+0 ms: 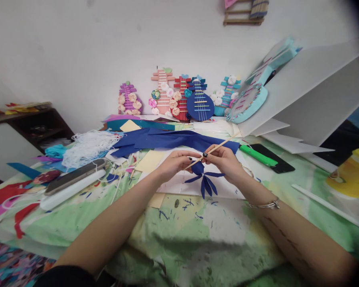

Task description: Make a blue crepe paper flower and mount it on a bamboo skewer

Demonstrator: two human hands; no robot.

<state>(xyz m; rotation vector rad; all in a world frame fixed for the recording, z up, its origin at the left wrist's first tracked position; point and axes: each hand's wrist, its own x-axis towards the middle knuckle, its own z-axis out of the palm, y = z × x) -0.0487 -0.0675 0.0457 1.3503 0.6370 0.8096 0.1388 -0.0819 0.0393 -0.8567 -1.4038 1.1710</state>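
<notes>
A thin wooden stick (221, 144) slants across in front of me, its upper end pointing to the right. Fingers of my right hand (225, 159) are closed in a pinch around it. My left hand (178, 162), also closed, grips a dark blue paper piece (208, 184) close to the stick's lower end. That piece has narrow petal-like strips spreading downward below a rolled or folded upper part. Fingers partly hide where paper and stick meet. White paper (170, 185) lies beneath both hands.
Blue paper sheets (155, 139) spread behind the hands. White yarn (88, 149) and a phone (74, 175) are to the left. A green cutter (259, 155), a dark phone-like slab (275, 159) and a yellow container (350, 175) are to the right. Decorated paper instruments (200, 103) stand along the wall.
</notes>
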